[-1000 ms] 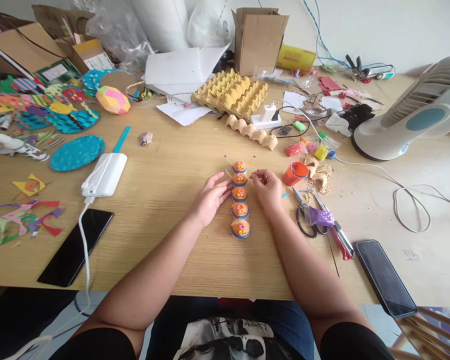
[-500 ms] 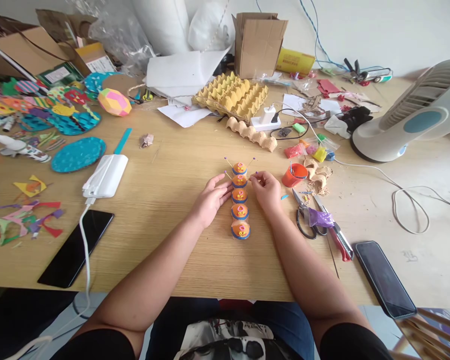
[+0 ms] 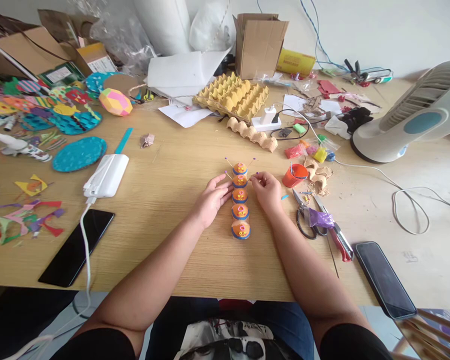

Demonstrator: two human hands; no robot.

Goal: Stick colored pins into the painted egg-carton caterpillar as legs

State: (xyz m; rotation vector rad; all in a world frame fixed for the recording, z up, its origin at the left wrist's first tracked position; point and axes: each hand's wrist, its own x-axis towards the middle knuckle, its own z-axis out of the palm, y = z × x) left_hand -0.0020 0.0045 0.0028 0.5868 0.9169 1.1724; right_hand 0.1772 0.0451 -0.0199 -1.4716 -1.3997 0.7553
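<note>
An egg carton strip (image 3: 240, 212) painted orange with blue rims lies lengthwise in front of me, small yellow and pink features on each bump. Thin sticks with purple tips (image 3: 254, 159) rise from its two far bumps. My left hand (image 3: 212, 200) rests along its left side, fingers stretched out and touching or very near the second and third bumps. On the right, my right hand (image 3: 266, 191) pinches a purple-tipped stick (image 3: 250, 179) at the second bump. Whether that stick's end is inside the bump I cannot make out.
Right of my hand stand an orange cup (image 3: 295, 175), scissors (image 3: 304, 220) and a red box cutter (image 3: 341, 240). Behind are a yellow egg tray (image 3: 234, 95) and a bare carton strip (image 3: 252, 135). Phones (image 3: 385, 280), a power bank (image 3: 105, 175) and a fan (image 3: 405, 117) flank the workspace.
</note>
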